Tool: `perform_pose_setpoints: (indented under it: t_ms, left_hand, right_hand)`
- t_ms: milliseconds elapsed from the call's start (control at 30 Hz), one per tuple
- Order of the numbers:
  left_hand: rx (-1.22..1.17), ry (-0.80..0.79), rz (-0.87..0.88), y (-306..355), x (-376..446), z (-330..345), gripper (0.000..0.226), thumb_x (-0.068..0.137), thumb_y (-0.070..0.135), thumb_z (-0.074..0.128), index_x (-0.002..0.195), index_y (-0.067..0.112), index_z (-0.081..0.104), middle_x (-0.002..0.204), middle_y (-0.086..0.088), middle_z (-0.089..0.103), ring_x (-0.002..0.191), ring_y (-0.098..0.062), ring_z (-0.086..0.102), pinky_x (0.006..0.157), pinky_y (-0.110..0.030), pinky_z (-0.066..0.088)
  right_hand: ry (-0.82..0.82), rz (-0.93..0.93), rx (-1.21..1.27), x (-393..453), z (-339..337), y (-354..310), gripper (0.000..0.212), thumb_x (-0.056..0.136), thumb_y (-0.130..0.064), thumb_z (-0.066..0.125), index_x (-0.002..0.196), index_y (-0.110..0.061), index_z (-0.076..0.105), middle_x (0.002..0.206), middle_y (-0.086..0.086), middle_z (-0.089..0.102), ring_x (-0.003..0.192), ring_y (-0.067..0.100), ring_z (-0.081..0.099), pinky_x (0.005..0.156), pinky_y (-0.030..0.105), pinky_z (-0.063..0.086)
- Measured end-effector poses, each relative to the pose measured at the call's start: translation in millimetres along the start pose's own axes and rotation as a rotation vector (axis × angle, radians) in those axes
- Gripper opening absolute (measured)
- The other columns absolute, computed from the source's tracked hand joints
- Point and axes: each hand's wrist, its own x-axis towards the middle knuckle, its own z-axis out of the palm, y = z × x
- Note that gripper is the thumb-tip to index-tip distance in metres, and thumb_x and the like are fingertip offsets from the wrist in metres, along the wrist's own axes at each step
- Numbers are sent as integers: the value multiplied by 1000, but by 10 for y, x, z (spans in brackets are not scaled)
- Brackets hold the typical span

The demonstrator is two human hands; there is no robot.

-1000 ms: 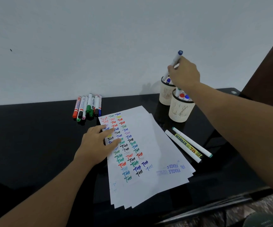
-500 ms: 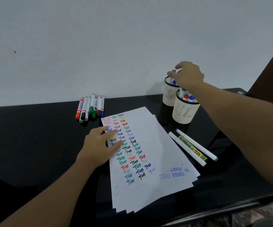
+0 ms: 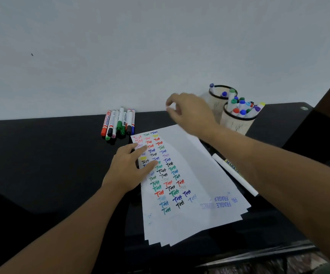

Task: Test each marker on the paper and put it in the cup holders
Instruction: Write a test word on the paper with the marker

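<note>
While your left hand (image 3: pixel 127 169) lies flat with straight fingers on the left edge of the paper (image 3: pixel 188 186), your right hand (image 3: pixel 190 113) hangs above the paper's far corner, fingers loosely curled and holding nothing. Near the table's (image 3: pixel 41 165) far edge lies a cluster of markers (image 3: pixel 118 123). At the far right corner stand 2 cup holders (image 3: pixel 233 123), both holding markers.

The right hand (image 3: pixel 190 113) has let go of the blue-capped marker (image 3: pixel 211 88), which now stands in the rear cup holder (image 3: pixel 217 103). The empty hand has swung leftward, away from the cups, with fingers loosely curled above the paper's (image 3: pixel 190 175) far edge.
</note>
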Motion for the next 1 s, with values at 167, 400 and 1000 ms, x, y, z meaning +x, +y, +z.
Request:
perform_pose_setpoints:
  t_ms: [167,400,1000]
  left_hand:
    - [25,38,-9,-27,0,21,61,87,59,68,135,22,64,144,-3,53,137,-19,40,114,-38,34]
    - [14,73,31,-89,34,74,55,87,59,67,131,27,68,136,2,57,130,-19,43,113,-43,35]
    - [37,48,23,-68,20,53,61,90,60,62,138,23,61,144,1,51,136,-19,37,115,-38,24]
  right_hand:
    - [-354,-46,7,-11,632,-284,39,106,-30,51,144,-37,54,124,1,62,112,22,59,97,46,50]
    - [-408,-106,-121,249,1104,-520,64,102,-12,51,154,-47,38,129,7,53,113,27,54,88,41,44]
    - [19,-367,-150,330,1062,-474,38,92,1,62,128,-9,56,109,14,62,89,33,57,75,37,43]
